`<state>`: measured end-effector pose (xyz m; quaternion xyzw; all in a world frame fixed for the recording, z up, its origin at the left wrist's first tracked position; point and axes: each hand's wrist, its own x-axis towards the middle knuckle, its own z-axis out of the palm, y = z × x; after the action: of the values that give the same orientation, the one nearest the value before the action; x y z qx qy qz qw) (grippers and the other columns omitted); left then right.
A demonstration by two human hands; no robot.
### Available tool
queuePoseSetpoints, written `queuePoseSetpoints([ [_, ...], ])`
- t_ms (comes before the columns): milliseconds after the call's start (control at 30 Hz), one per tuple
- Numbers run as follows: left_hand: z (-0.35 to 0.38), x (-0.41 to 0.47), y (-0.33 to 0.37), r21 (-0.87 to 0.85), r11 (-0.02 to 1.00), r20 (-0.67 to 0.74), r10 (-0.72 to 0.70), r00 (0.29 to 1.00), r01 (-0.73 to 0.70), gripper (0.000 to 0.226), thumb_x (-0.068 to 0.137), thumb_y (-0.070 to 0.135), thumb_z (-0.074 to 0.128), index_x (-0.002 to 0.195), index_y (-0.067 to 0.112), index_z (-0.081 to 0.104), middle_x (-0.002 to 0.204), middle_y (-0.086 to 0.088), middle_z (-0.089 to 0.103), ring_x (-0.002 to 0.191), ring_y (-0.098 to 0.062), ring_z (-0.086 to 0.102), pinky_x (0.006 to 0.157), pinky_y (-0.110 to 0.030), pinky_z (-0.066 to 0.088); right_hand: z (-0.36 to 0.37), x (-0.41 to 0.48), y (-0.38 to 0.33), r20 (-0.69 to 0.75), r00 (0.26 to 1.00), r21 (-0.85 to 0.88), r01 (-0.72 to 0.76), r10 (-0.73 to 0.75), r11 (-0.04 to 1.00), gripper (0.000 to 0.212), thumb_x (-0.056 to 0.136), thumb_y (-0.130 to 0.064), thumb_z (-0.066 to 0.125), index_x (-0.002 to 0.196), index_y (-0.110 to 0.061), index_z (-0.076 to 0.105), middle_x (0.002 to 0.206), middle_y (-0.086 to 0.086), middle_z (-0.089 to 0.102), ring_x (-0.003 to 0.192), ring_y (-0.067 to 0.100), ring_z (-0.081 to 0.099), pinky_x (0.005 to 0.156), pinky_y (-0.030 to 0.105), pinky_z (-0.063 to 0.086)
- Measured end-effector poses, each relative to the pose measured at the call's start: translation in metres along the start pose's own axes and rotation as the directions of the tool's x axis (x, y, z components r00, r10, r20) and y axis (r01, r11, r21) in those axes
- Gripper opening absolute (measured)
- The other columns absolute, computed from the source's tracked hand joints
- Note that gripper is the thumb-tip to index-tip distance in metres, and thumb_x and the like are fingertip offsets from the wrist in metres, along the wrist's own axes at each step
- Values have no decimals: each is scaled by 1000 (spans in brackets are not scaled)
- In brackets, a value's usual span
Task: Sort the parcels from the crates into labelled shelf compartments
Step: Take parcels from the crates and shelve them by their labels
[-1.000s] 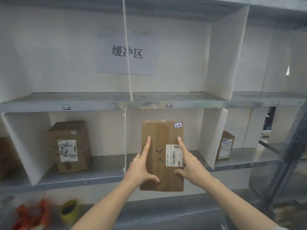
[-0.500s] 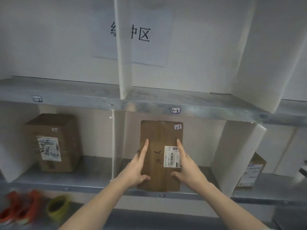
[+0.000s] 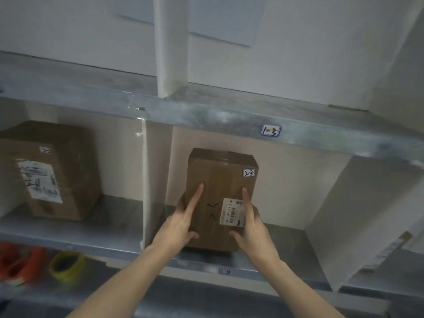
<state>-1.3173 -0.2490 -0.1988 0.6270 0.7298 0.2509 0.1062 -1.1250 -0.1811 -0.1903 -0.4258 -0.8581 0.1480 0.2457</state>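
Left hand (image 3: 181,223) and right hand (image 3: 252,230) both grip the parcel (image 3: 220,177), one on each side of its lower half. Index fingers lie straight up the front face, thumbs sit low on the front, other fingers go round the sides. Parcel stands upright in the middle bay of the lower shelf (image 3: 110,222), base right at the front lip; cannot tell if its weight is on the shelf yet. Risk one: it is tall and narrow and close to the lip, so letting go here could let it tip forward and drop. It likely needs pushing deeper first. Risk two: the hold is low and the top is free, so a fast shove could rock the top back or sideways. Risk three: left hand is near the thin white divider (image 3: 144,180), and drifting left could snag knuckles or bend the sheet. Risk four is the wrong bay. The parcel's tag (image 3: 249,172) reads 2-3, but the bay tag (image 3: 223,271) on the lip below is too blurred to read. The 1-3 tag (image 3: 270,130) just above belongs to the upper shelf (image 3: 206,106) and is easy to misread. Box (image 3: 52,173) in the next bay left is well apart, no clash. Tape roll (image 3: 65,265) lies below, out of the way.
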Motion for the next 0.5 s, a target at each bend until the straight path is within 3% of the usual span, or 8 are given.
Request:
queuePoseSetpoints([
  [267, 30, -1, -23, 62, 998, -50, 13, 999, -10, 128, 91, 14, 66, 112, 64, -50, 154, -14, 15, 102, -22, 63, 88, -32, 52, 37, -4, 11, -120, 993, 49, 18, -12, 999, 125, 84, -11, 71, 120, -71, -33, 147, 11, 32, 121, 34, 53, 87, 46, 51],
  [500, 41, -8, -31, 118, 992, -102, 46, 994, -34, 128, 92, 8, 64, 116, 63, -48, 155, -19, 16, 91, -26, 64, 75, -27, 49, 50, -13, 14, -210, 977, 68, 49, -33, 996, 120, 84, -9, 71, 128, -69, -23, 145, 13, 32, 124, 34, 50, 89, 47, 53],
])
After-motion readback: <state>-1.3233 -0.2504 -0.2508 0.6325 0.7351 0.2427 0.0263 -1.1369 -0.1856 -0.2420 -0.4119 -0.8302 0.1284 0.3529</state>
